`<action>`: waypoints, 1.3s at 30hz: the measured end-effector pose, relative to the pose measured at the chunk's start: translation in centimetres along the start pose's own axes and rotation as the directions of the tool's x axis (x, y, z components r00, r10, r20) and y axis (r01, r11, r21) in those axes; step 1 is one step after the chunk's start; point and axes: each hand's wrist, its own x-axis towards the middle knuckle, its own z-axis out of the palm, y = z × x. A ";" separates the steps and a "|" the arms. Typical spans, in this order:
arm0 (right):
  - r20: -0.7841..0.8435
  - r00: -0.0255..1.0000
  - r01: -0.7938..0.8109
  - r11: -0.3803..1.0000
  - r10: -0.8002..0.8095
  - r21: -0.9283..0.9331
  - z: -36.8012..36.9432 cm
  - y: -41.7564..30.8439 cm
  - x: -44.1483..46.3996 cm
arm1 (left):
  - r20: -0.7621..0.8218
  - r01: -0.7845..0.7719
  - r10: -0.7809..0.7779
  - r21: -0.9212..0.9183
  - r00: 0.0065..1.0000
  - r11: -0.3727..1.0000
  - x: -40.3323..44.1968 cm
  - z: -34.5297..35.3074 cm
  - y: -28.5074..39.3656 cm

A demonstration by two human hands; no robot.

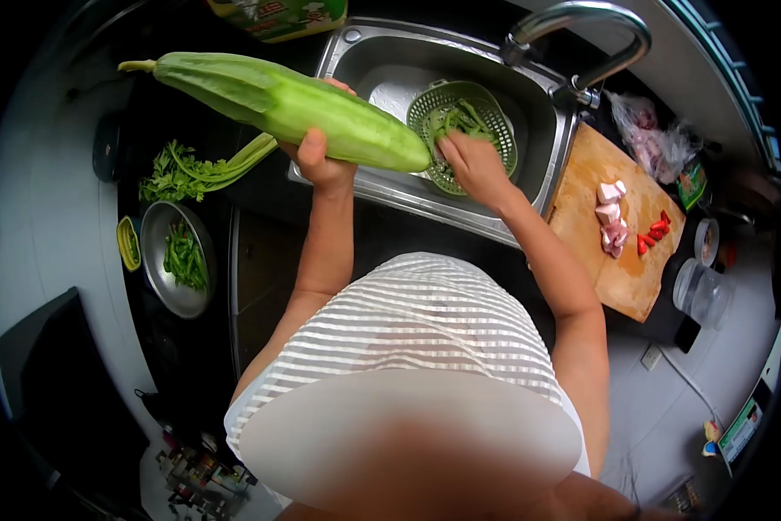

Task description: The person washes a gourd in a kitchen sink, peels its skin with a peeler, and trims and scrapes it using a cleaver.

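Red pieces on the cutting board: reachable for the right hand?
Likely yes: the right hand is at the green colander, the cutting board lies beside the sink, and nothing seems to cover the red pieces.

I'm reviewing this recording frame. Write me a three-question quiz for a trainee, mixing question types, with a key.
1. Multiple choice: which hand grips the gourd? A) right only; B) left only; C) both.
2. True or false: the board lies to the right of the sink.
3. Fill in: the right hand is at the perforated ____ in the sink.

Key: 1. B, the left hand. 2. True. 3. Basket.
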 end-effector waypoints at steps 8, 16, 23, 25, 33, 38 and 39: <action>-0.037 0.890 -0.437 0.874 0.454 0.211 1.3 8.0 -4.8 | -0.206 0.284 -0.324 -0.202 0.923 0.937 -0.3 -1.4 -0.5; -0.197 0.974 -0.015 0.895 0.114 0.446 -1.9 -2.7 1.2 | 0.114 0.518 -0.525 -0.433 0.843 0.737 -2.3 -0.7 -1.9; -0.364 0.914 0.275 0.932 -0.177 0.236 -3.5 -9.8 7.2 | 0.090 0.353 -0.345 -0.083 0.934 0.932 -3.7 1.2 -2.0; -0.386 0.863 0.360 0.933 -0.326 0.017 -3.1 -9.9 7.8 | 0.097 0.191 -0.189 -0.010 0.977 0.982 -3.7 0.9 -1.9; 0.017 0.996 0.084 0.994 -0.086 0.074 -0.1 -1.8 1.2 | -0.031 0.021 -0.017 0.125 0.999 0.992 -1.2 -1.1 -2.5; 0.121 0.895 -0.342 0.835 0.429 -0.432 1.3 9.7 -6.3 | -0.042 0.118 -0.122 -0.086 0.992 0.989 0.4 -2.8 -1.8; 0.076 0.926 -0.314 0.866 0.370 -0.390 1.0 9.3 -5.8 | -0.024 0.107 -0.108 -0.048 0.994 0.993 0.3 -2.7 -1.9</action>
